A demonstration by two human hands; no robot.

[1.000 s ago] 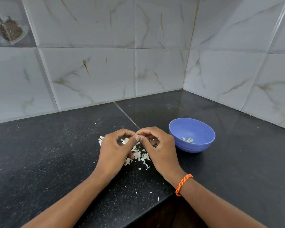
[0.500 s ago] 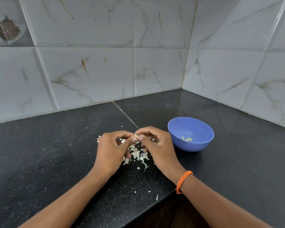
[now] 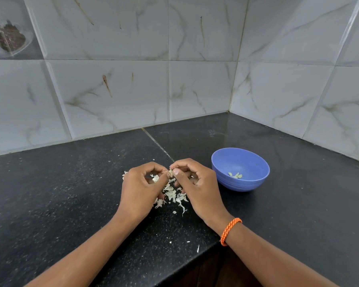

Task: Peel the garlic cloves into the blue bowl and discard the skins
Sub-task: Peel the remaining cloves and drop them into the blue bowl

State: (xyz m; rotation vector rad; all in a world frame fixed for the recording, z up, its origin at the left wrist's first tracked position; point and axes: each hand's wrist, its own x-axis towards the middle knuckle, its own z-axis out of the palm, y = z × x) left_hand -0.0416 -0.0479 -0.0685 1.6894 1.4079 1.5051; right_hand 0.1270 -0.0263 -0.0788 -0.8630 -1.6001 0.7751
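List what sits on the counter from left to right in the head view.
left hand → garlic clove pinched between both hands, above the pile of skins → right hand → blue bowl holding a few peeled cloves.

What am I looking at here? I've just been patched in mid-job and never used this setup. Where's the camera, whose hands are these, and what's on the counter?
There is no machine: a person is working bare-handed, and the single camera sits on their head, looking forward and down. The left hand and the right hand meet above a black counter in a tiled corner. Between their fingertips they pinch one small garlic clove, apparently picking its skin off. Under the hands lies a heap of pale garlic skins, not yet cleared away. To the right stands the blue bowl, holding a few peeled cloves. The orange band is just a bracelet on the right wrist.
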